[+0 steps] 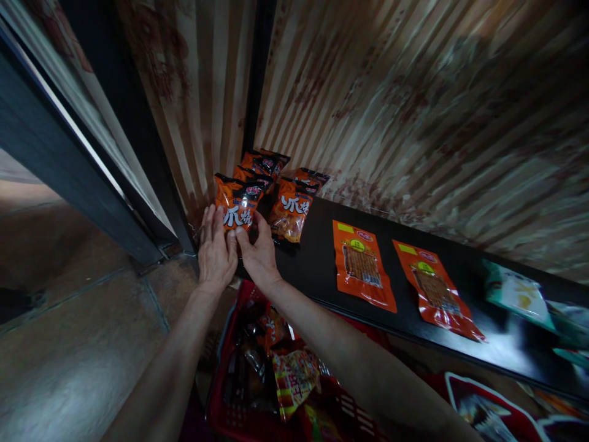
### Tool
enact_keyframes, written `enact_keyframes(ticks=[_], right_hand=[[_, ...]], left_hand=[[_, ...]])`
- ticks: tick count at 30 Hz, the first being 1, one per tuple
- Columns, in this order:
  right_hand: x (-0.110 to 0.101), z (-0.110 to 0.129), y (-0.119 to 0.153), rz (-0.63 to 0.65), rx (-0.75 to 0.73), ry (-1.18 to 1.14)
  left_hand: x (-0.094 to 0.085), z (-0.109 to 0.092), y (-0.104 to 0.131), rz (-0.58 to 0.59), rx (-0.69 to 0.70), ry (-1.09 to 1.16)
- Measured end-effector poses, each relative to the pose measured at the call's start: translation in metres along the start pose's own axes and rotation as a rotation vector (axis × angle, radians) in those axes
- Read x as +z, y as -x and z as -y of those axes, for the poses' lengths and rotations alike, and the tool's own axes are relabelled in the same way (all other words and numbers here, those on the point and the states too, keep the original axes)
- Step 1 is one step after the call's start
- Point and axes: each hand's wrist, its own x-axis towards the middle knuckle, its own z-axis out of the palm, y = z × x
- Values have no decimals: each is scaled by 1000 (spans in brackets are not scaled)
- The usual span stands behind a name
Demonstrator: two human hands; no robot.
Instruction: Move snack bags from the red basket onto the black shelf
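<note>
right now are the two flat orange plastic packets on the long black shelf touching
Apart: the head view shows bare black shelf between the left flat orange packet and the right flat orange packet, from top to bottom.

left hand (214, 253): bare | right hand (259, 255): bare | forearms (335, 347): bare, tapering toward wrists
</note>
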Motion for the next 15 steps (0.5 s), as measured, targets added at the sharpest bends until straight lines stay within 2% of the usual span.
enact_keyframes(ticks=[7,15], right_hand=[[1,-2,1,24,-11,95],[0,-2,1,33,3,63]], left_hand=[[-2,-2,0,-18,-34,-32],[-5,-7,0,-52,-2,-21]])
